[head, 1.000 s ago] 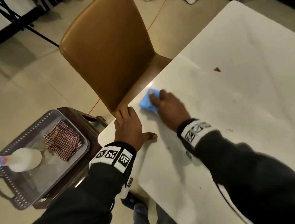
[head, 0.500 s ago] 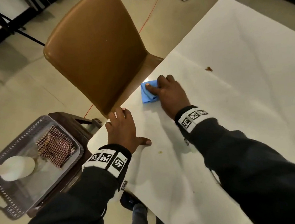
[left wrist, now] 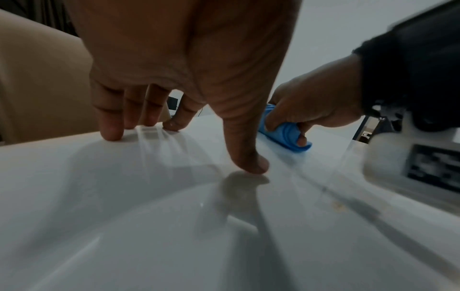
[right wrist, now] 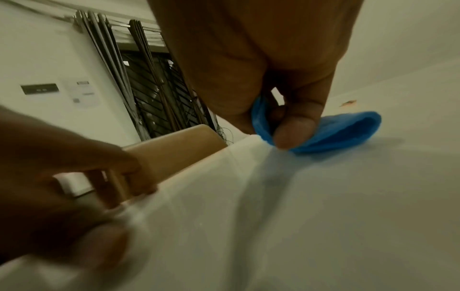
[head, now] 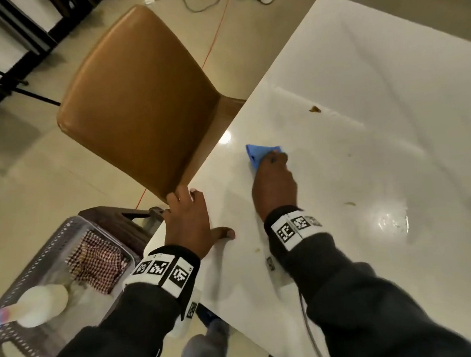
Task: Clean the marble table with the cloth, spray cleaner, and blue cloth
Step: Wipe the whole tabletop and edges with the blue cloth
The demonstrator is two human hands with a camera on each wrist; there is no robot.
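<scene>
We were mid-wipe: our right hand (head: 274, 183) pinched the bunched blue cloth (head: 259, 152) against the marble table (head: 389, 67) near its left edge, while our left hand (head: 188, 224) lay flat with fingers spread, bracing at the near corner. Crumbs (head: 315, 109) lay farther right, so the next stroke probably needed to sweep toward them.

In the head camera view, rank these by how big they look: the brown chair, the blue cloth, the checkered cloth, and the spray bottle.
1. brown chair
2. checkered cloth and spray bottle: look alike, not ranked
3. blue cloth, partly hidden under the right hand
</scene>
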